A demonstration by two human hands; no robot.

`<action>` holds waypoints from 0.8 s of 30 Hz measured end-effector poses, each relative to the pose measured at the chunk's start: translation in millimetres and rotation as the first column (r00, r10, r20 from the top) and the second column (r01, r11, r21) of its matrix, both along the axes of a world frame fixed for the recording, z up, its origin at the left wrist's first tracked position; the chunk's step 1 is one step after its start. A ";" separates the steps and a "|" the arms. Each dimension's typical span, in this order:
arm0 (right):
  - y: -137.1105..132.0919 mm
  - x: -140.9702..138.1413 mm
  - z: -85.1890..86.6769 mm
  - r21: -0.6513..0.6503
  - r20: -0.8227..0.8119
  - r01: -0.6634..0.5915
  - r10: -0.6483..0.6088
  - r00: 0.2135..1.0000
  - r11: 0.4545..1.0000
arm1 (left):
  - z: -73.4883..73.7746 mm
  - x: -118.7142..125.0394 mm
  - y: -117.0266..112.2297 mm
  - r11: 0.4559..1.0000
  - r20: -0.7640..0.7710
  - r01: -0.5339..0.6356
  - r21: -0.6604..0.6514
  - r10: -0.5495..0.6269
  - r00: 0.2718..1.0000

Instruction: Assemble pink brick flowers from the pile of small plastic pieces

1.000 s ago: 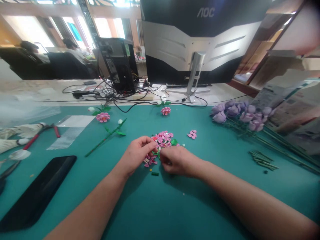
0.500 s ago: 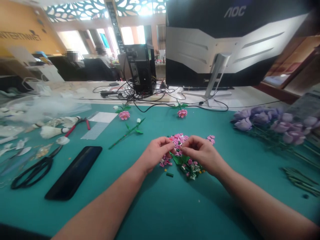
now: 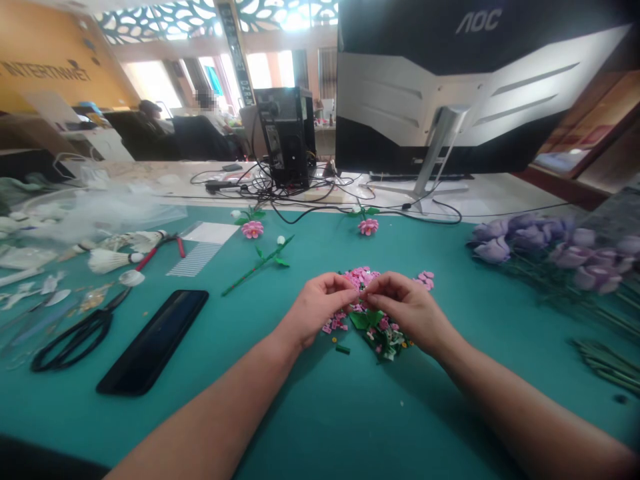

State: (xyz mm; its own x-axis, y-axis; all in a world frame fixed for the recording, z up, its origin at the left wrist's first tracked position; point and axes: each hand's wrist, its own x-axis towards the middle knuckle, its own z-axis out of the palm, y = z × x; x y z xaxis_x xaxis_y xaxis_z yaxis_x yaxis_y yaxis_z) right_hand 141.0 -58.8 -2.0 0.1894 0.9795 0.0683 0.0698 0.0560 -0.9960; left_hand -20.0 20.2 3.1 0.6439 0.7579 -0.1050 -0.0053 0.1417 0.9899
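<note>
My left hand (image 3: 320,307) and my right hand (image 3: 407,310) meet fingertip to fingertip over a heap of small pink and green brick pieces (image 3: 373,313) on the teal mat (image 3: 350,413). Both hands are pinched shut on tiny pieces from the heap; what each holds is too small to name. A green leaf part (image 3: 357,321) lies just under the fingers, and a short green rod piece (image 3: 343,349) lies in front of the heap. A few pink petal pieces (image 3: 426,279) lie just right of the hands.
A green stem (image 3: 257,265) and two pink brick flowers (image 3: 253,229) (image 3: 368,227) lie behind the heap. Purple flowers (image 3: 545,247) and green rods (image 3: 605,363) lie right. A black phone (image 3: 153,341), scissors (image 3: 70,340), shuttlecocks (image 3: 113,260) lie left. A monitor (image 3: 465,87) stands behind.
My right hand has lifted off the mat and come up to meet the left over the heap, uncovering green pieces beneath it. The view has swung left since a second ago.
</note>
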 end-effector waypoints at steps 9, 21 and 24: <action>-0.9 -5.0 0.4 -0.011 -0.109 0.014 -0.015 0.994 1.000 | -3.2 1.6 -0.1 0.997 0.019 -0.017 -0.072 0.019 1.000; -0.7 -9.8 0.8 0.011 -0.030 0.058 -0.058 0.998 0.998 | -6.3 2.9 -5.1 0.999 0.000 -0.042 0.008 0.042 0.999; -0.8 -10.3 0.7 0.002 -0.056 0.058 -0.057 0.997 0.998 | -6.8 2.8 -5.6 0.999 -0.001 -0.037 0.004 0.037 0.999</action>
